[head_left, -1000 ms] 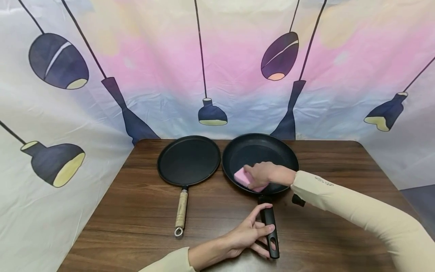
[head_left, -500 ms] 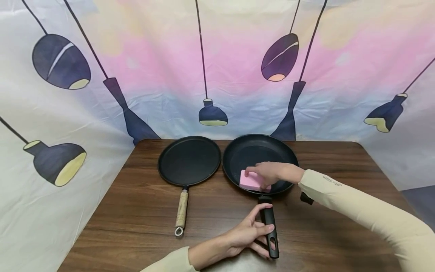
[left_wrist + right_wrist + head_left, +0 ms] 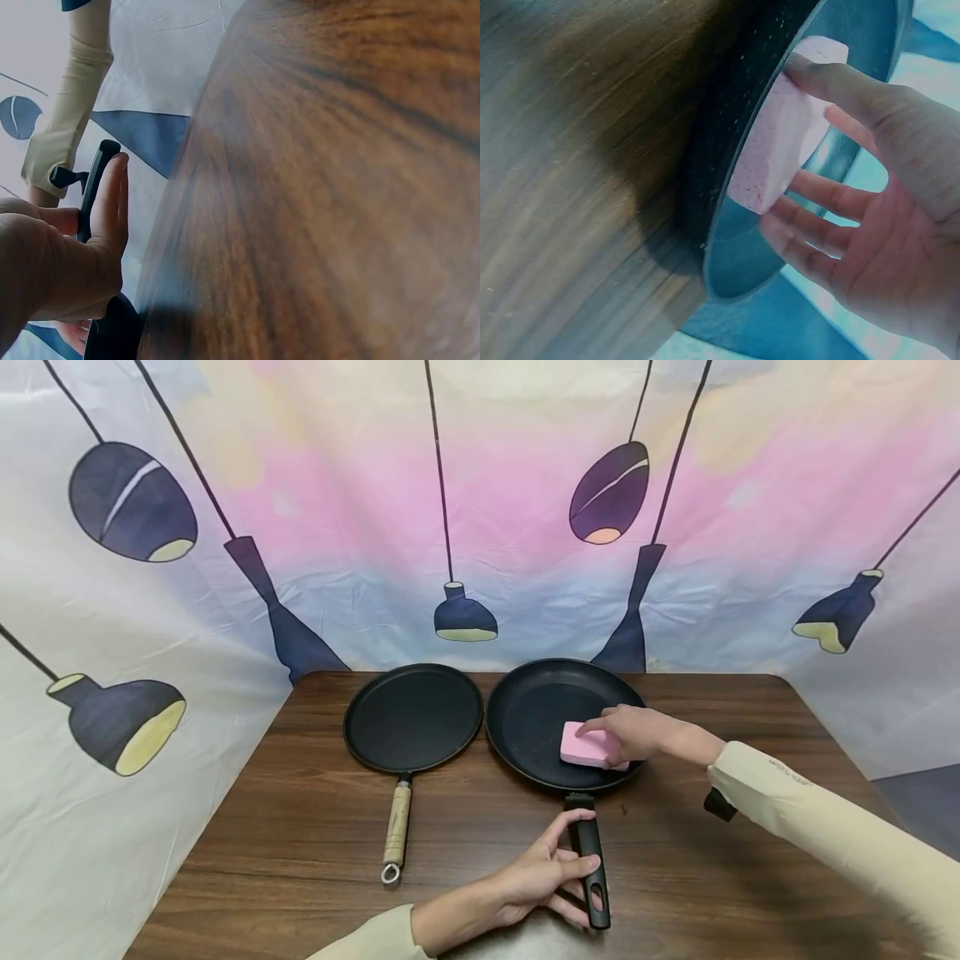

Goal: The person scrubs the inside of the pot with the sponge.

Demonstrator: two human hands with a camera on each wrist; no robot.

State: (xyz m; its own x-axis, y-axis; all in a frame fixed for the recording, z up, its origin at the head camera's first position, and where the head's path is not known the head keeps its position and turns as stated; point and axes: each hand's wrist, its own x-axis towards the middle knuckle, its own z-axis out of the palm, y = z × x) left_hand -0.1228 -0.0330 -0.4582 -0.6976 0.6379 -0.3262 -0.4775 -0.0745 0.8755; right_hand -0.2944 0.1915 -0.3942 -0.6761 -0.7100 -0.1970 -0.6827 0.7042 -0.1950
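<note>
A deep black frying pan (image 3: 536,702) sits on the right of the table, its black handle (image 3: 588,843) pointing toward the person. My left hand (image 3: 543,877) grips that handle, thumb on top and fingers around its side; the left wrist view shows the fingers (image 3: 111,202) about it. Inside the pan, at its right front, my right hand (image 3: 633,735) holds a pink sponge (image 3: 581,743). The right wrist view has the thumb on one side of the sponge (image 3: 769,142) and the fingers on the other, close to the pan's rim (image 3: 739,154).
A flat black griddle pan (image 3: 414,718) with a wooden handle (image 3: 397,822) lies close to the left of the frying pan. Both stand on a brown wooden table (image 3: 300,827). Behind it hangs a cloth backdrop (image 3: 360,527) printed with lamps.
My right hand has slid the pink sponge rightward across the pan, from the lower middle to the right side. The left hand keeps its grip on the handle.
</note>
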